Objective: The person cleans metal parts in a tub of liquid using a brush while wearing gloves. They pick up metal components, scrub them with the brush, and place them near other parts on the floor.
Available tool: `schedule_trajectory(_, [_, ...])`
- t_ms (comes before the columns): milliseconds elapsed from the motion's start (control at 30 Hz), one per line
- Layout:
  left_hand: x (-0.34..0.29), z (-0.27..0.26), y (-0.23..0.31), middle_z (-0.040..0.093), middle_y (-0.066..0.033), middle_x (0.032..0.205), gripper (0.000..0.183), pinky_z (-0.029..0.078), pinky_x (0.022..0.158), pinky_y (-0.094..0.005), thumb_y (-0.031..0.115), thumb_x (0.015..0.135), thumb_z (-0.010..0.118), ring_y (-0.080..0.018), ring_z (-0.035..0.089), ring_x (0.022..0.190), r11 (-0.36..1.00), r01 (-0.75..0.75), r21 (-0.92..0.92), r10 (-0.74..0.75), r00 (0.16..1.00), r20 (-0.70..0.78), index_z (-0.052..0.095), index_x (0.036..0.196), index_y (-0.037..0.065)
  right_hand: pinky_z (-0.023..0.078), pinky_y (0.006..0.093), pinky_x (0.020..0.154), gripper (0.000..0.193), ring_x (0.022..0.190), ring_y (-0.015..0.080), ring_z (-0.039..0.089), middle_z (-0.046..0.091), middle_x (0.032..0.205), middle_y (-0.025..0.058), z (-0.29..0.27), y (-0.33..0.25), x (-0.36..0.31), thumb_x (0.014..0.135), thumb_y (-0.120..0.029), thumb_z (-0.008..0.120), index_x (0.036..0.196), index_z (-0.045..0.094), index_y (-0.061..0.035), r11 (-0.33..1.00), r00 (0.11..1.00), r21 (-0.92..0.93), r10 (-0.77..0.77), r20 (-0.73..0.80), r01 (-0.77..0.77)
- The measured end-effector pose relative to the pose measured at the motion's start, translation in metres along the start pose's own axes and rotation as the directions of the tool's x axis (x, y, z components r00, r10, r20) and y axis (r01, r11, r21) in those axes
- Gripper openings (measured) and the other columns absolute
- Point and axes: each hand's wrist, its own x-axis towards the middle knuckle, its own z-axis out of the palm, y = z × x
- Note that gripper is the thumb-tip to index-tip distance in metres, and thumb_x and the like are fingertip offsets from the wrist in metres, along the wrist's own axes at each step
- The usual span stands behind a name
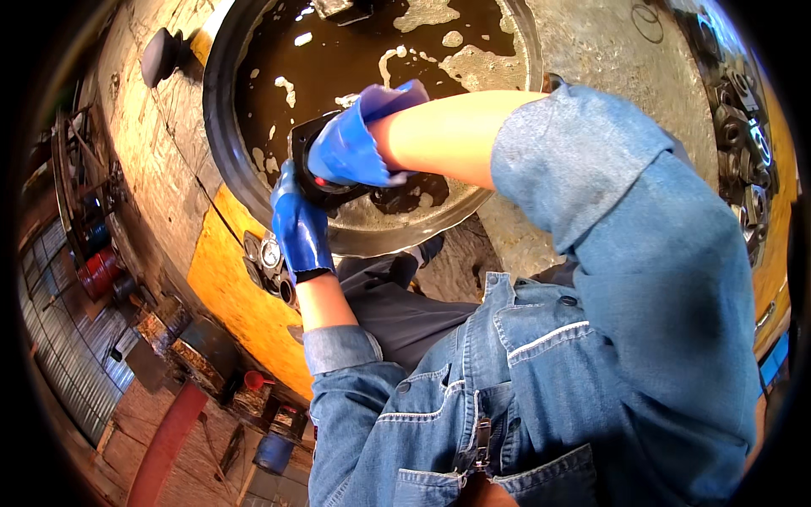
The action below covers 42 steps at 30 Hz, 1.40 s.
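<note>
A round basin (221,135) holds dark brown liquid with patches of pale foam. Over its near left side is a dark, boxy metal part (302,145). My left hand (302,226), in a blue rubber glove, grips the part's left edge. From the right, my right hand (351,145) comes over the part in a matching glove. Its loose cuff and wrist hide the fingers, so their hold is not visible. Another metal piece (342,8) sits at the basin's far edge.
Several metal rings and fittings (269,253) lie left of the basin's near rim. More metal parts (743,139) line the right side. A dark rounded object (160,57) stands at the far left. Lower left are a red cup (256,380) and a blue container (274,452).
</note>
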Motion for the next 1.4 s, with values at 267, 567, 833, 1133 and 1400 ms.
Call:
schedule_trajectory(267, [-0.018,0.014,0.009,0.074,-0.0168,0.117,0.042,0.060,0.089,-0.0407,0.030,0.109,0.053,-0.0271,0.073,0.097,0.998,-0.040,0.052,0.041,0.999,-0.011,0.067,0.128,-0.004,0.056,0.0418,0.063,0.017,0.069,0.0311,0.070,0.071,0.075,0.0144,0.074,0.025,0.050,0.089,-0.017,0.060,0.081,0.068,-0.0042,0.944,0.968,-0.229,-0.251,-0.024,0.239])
schedule_trajectory(567, [-0.023,0.010,0.006,0.074,-0.0141,0.112,0.044,0.057,0.086,-0.0360,0.031,0.109,0.054,-0.0219,0.070,0.095,0.980,-0.106,0.170,0.116,0.992,-0.048,0.067,0.125,-0.007,0.058,0.0406,0.066,0.018,0.077,0.0318,0.074,0.074,0.083,0.0141,0.061,0.013,0.054,0.091,-0.020,0.066,0.087,0.074,-0.0045,0.926,0.992,-0.359,-0.128,0.008,0.122])
schedule_trajectory(833, [-0.022,0.022,0.012,0.074,-0.0166,0.113,0.041,0.059,0.086,-0.0378,0.027,0.109,0.053,-0.0271,0.073,0.094,0.999,-0.028,0.042,0.030,0.998,-0.054,0.066,0.126,-0.007,0.060,0.0412,0.069,0.021,0.084,0.0302,0.077,0.077,0.089,0.0168,0.044,0.007,0.065,0.077,-0.015,0.075,0.095,0.079,-0.0052,0.876,0.882,0.117,0.453,0.133,-0.468])
schedule_trajectory(1133, [-0.024,0.026,0.012,0.074,-0.0140,0.101,0.041,0.059,0.076,-0.0366,0.029,0.108,0.053,-0.0243,0.071,0.082,0.972,-0.080,0.222,0.105,0.989,-0.100,0.067,0.122,-0.006,0.059,0.0274,0.086,0.032,0.090,0.0173,0.074,0.076,0.115,0.0101,0.072,0.008,0.018,0.104,-0.020,0.059,0.129,0.069,-0.0022,0.024,0.799,0.994,0.597,0.070,-0.104])
schedule_trajectory(1400, [-0.026,0.022,0.009,0.074,-0.0146,0.106,0.049,0.059,0.078,-0.0341,0.039,0.107,0.052,-0.0231,0.071,0.088,0.956,-0.070,0.285,0.102,0.990,-0.098,0.068,0.126,-0.004,0.059,0.0318,0.093,0.033,0.111,0.0201,0.074,0.076,0.115,0.0143,0.109,0.030,0.038,0.102,-0.006,0.060,0.135,0.060,-0.0007,0.080,0.790,0.996,0.608,-0.079,0.038])
